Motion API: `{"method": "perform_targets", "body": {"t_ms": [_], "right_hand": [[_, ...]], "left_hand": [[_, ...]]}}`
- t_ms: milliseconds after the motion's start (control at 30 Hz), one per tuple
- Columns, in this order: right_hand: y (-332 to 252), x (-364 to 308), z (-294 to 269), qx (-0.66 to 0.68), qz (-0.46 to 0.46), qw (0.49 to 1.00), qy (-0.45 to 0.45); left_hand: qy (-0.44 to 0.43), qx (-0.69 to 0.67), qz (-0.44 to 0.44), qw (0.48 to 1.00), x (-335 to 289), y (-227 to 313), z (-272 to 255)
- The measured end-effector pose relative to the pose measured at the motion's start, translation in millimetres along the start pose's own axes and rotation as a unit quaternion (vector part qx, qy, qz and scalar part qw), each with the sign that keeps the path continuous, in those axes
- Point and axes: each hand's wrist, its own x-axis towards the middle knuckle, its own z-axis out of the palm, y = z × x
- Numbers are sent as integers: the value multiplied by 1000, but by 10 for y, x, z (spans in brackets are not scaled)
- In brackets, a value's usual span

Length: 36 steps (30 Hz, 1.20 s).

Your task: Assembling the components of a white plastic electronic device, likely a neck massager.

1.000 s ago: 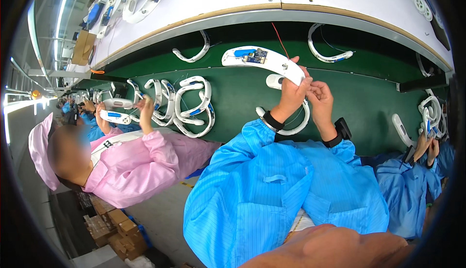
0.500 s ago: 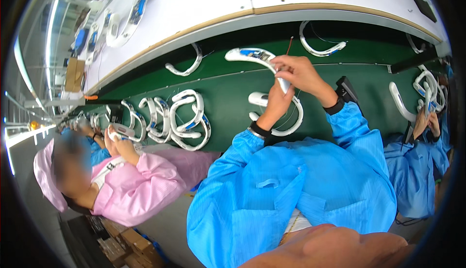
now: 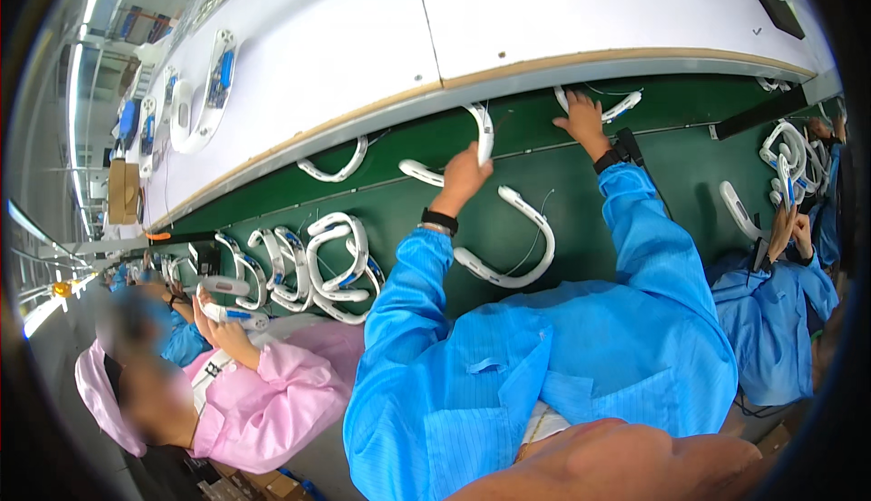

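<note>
My left hand is closed around a white curved housing over the green work surface. A rounded white end shows on the other side of that hand; whether it belongs to the same housing is hidden. Farther off, my right hand reaches with fingers spread to one end of a white U-shaped housing, partly covering it. Closer to me lies another white curved housing with a thin wire across its opening.
A white shelf overhangs the green surface. Several white housings stand clustered at left, beside a co-worker in pink. A co-worker in blue handles parts at right. A dark bracket juts out under the shelf.
My hands, formerly together on one housing, have parted. The left has moved left and away with a housing; the right has let go and stretched to the far U-shaped housing. The view has shifted slightly.
</note>
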Motion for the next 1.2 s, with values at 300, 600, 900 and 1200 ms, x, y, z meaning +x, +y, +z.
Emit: {"method": "perform_targets", "body": {"t_ms": [300, 600, 900, 1200], "right_hand": [[379, -197, -692, 167, -153, 959, -168], [-8, -171, -2205, 301, -298, 862, -280], [-558, -1100, -1869, 617, -47, 785, 46], [-795, -1149, -1923, 551, -230, 759, -261]], "left_hand": [[48, 225, 146, 962, 750, 115, -93], [-376, -268, 195, 865, 511, 1225, -351], [-96, -744, 1, 662, -169, 1356, -656], [-70, -785, -12, 615, -548, 1297, -807]]}}
